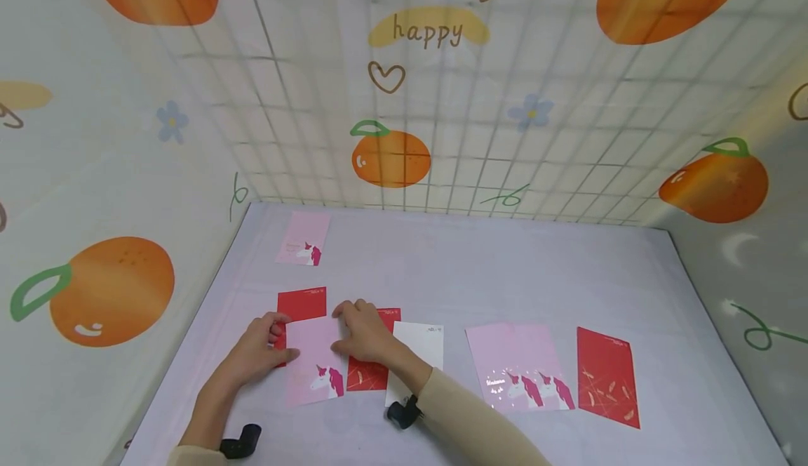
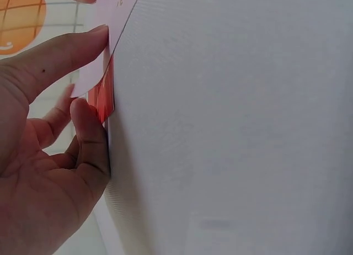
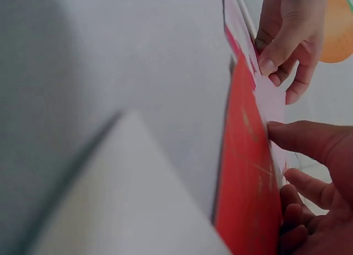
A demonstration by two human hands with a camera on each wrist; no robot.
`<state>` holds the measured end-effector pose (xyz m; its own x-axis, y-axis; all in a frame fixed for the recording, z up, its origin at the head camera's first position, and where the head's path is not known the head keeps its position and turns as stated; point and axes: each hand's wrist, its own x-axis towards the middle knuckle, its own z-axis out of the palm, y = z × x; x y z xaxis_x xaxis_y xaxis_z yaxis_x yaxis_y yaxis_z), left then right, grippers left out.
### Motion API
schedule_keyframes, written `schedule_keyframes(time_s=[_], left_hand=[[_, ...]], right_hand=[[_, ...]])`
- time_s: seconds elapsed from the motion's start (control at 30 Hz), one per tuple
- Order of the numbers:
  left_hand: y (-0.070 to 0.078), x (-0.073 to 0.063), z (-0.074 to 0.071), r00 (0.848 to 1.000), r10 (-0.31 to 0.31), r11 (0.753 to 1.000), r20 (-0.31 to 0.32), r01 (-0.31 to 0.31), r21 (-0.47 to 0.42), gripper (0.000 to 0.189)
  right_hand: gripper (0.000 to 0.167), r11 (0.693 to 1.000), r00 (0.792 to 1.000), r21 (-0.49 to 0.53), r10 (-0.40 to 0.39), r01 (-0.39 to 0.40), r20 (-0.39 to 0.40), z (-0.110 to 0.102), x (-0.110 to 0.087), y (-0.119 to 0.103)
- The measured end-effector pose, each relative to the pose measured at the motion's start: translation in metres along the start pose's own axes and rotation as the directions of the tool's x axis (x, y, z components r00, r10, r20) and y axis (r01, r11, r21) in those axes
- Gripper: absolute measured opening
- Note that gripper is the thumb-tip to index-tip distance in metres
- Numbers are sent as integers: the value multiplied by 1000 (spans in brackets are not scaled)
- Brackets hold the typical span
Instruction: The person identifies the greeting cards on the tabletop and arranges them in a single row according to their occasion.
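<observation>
A pink unicorn card [image 1: 313, 354] lies between my two hands, in the left part of the table in the head view. My left hand [image 1: 257, 345] pinches its left edge, thumb on the face and fingers at the side. At the right edge, my right hand [image 1: 365, 333] holds it with the thumb lower down and the index finger near the top corner. Under the pink card, a red card [image 1: 301, 303] shows at the top and left. Another red card [image 3: 248, 166] lies beneath my right hand, with a white card [image 1: 419, 343] beside it, partly covered by the forearm.
A small pink unicorn card [image 1: 303, 239] lies at the back left. To the right are overlapping pink unicorn cards [image 1: 514, 354] and a red card [image 1: 608, 375]. Black devices [image 1: 404, 412] sit at both wrists. A printed cloth wall [image 1: 442, 115] stands behind the table [image 1: 505, 269].
</observation>
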<state>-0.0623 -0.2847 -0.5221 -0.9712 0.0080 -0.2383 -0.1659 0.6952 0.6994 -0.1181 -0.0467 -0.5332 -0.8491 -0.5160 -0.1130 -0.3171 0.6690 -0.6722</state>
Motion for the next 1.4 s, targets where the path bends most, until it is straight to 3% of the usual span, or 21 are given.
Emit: schedule_keyframes(time_s=[0.23,0.47,0.73,1.1,1.4], left_hand=[[-1,1,1,1000,5,1000,5,-5,-18,72],[-5,1,3,1000,18,1000,16,-18,20,64],[0,-1,2,1000,1,999,18,-2,37,46],[4,-5,-1,1000,11,999,21,-12,36,42],[1,-2,0,1000,21,999,15,-22,35,42]], right_hand=[[67,1000,1000,12,-12,12,-4,0,-2,1],[66,999,1000,46,-1,2,-7,-2,-4,2],[48,987,998,153,-50,54,-28,-3,-5,6],[25,962,992,241,-126,127,-23,1,-3,14],[18,952,992,277,-125,129,-35,-3,-5,11]])
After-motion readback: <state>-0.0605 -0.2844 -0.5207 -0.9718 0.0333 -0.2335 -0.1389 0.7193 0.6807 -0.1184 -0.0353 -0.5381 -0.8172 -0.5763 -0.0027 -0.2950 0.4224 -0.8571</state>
